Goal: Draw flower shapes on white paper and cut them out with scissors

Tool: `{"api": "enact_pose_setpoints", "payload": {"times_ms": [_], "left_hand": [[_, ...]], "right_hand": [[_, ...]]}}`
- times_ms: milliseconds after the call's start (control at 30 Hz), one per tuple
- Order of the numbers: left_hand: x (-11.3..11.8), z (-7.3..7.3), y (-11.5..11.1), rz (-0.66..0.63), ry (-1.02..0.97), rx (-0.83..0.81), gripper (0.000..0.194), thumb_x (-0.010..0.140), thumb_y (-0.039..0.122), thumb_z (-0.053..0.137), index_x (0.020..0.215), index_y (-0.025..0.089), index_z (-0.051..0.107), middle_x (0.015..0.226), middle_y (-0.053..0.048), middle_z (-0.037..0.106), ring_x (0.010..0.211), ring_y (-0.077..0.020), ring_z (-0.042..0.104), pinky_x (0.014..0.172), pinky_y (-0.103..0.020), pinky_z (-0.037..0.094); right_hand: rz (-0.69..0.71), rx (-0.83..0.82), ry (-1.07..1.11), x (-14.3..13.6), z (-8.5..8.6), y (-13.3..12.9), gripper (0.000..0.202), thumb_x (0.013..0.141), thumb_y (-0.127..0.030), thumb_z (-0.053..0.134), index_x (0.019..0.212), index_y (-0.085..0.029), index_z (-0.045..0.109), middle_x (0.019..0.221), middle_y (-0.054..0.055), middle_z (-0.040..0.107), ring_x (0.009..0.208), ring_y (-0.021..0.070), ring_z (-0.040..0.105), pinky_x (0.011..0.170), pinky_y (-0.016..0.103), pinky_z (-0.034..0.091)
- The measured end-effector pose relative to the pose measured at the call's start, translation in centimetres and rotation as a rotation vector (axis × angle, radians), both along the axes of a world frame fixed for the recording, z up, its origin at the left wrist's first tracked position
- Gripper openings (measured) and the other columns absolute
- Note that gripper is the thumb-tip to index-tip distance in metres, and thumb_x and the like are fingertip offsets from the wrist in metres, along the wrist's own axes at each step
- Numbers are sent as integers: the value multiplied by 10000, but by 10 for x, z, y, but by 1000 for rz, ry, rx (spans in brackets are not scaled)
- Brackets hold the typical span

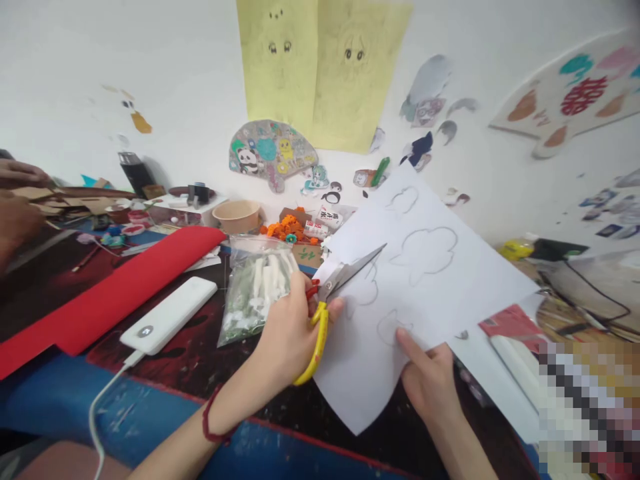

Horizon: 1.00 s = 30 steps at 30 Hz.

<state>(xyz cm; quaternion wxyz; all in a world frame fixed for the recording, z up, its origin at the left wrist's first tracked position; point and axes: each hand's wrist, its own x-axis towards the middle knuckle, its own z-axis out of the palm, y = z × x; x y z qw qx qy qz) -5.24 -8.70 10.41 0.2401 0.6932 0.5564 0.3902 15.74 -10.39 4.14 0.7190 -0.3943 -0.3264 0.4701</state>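
My left hand (295, 330) is closed around yellow-handled scissors (320, 340), whose blades point up and right over a white sheet of paper (460, 293). Several cloud-like outlines are drawn on the sheet in pencil. My right hand (430, 377) is at the sheet's lower part, its index finger on one small outline and the paper pinched by the other fingers. The sheet is raised and tilted above the dark table. A clear bag (250, 293) of white and green pieces lies just beyond my left hand.
Red material (115, 293) and a white power bank (170, 313) with a cable lie at left. Behind are a round bowl (237, 217) and orange pieces (287, 228). Another person's hands (17, 220) show at far left. White paper (500, 380) lies at right.
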Motion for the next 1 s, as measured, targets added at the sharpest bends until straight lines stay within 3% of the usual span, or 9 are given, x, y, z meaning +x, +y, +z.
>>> {"api": "enact_pose_setpoints", "payload": {"times_ms": [200,633,1000], "left_hand": [[-2,13,-5,-10,34,11,331,930,544,467,896,258,305,660,64,454,578,-176,485,575,-270,315],[9,-8,28,-61,115,-39,256,933,420,440,892,267,240,675,56,456,567,-192,485,569,-290,318],[3,-12,28,-89,125,-43,227,928,417,403,898,264,238,707,29,497,578,-196,504,562,-293,332]], "right_hand": [[-64,24,7,-1,1,3,694,610,-220,910,1260,-192,668,1054,110,777,905,252,742,919,437,564],[-86,31,-40,2,-16,25,771,623,-247,902,1333,-188,609,1120,117,758,1025,257,717,1045,484,491],[-95,44,-42,3,-18,24,809,624,-202,895,1367,-211,575,1247,133,706,1155,276,663,1066,510,470]]}}
